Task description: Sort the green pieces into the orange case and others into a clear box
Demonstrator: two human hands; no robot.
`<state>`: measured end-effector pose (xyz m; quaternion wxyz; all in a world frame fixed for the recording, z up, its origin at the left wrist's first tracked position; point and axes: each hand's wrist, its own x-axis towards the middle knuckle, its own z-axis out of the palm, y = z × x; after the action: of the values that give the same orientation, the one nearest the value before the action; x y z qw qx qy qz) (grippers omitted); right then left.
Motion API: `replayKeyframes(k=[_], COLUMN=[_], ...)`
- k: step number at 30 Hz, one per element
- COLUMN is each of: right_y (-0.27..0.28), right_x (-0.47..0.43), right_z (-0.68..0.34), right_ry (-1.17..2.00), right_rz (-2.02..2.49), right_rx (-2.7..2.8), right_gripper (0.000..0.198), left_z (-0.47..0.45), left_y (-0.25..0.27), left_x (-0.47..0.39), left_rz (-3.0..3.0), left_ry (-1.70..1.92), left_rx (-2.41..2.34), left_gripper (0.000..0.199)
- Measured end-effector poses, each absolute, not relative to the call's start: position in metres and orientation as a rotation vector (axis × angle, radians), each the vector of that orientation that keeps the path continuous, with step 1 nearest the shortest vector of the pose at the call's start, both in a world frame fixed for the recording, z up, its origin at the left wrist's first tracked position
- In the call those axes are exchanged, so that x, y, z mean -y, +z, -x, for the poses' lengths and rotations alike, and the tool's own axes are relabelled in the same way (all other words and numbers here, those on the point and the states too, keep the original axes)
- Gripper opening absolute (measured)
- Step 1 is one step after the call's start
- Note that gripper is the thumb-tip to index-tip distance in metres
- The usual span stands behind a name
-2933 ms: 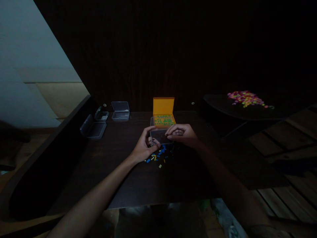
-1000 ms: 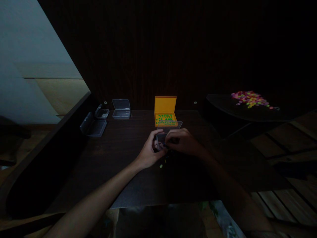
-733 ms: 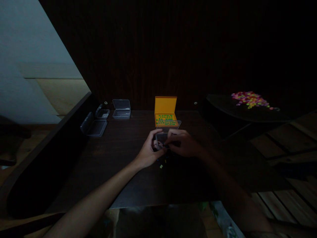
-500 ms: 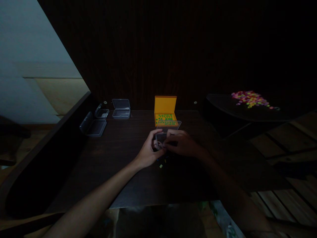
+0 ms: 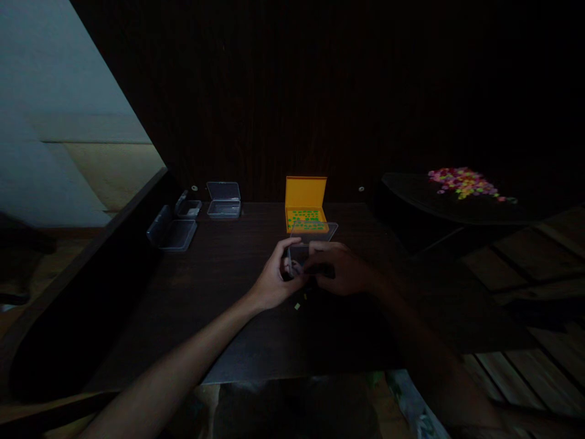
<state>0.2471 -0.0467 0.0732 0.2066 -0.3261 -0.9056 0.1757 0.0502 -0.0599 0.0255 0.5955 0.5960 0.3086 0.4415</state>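
Between my hands is a clear plastic box (image 5: 299, 253) with its lid standing open on the far side. My left hand (image 5: 276, 274) grips the box from its left, fingers round the side and thumb along the near edge. My right hand (image 5: 336, 267) is curled at the box's right part, its fingertips bent down toward the inside; it is dark, and whatever the fingers pinch is hidden. Just below my hands, a small pale yellow-green piece (image 5: 297, 306) and a tiny yellow piece (image 5: 306, 296) lie on the dark table.
Behind the clear box stands an open yellow case (image 5: 305, 194) holding green pieces. Open clear boxes (image 5: 223, 209) (image 5: 178, 236) (image 5: 188, 209) sit at the left. Colourful small flower-like pieces (image 5: 464, 183) lie on a dark shelf (image 5: 411, 186) at right.
My right hand has shifted slightly right, and the box lid has tipped a little the same way. A small blue speck beneath my hands no longer shows. My left hand stays put.
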Motion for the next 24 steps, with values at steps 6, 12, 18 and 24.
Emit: replayKeyframes(k=[6, 12, 18, 24], right_y=[0.075, 0.077, 0.077, 0.070], right_x=[0.050, 0.055, 0.057, 0.058], right_z=[-0.247, -0.243, -0.241, -0.237], right_ry=[0.449, 0.391, 0.360, 0.347], right_rz=[0.919, 1.020, 1.055, 0.981], right_rx=[2.507, 2.575, 2.606, 2.591], right_gripper=[0.018, 0.015, 0.011, 0.016], left_z=[-0.048, -0.047, -0.046, -0.045], left_y=[0.027, 0.029, 0.025, 0.022], left_x=[0.061, 0.062, 0.062, 0.062], left_rz=[-1.426, -1.410, -1.420, -1.435], left_ry=[1.041, 1.037, 1.018, 1.026], left_rx=[-0.717, -0.728, -0.723, -0.744], left_gripper=[0.071, 0.073, 0.072, 0.072])
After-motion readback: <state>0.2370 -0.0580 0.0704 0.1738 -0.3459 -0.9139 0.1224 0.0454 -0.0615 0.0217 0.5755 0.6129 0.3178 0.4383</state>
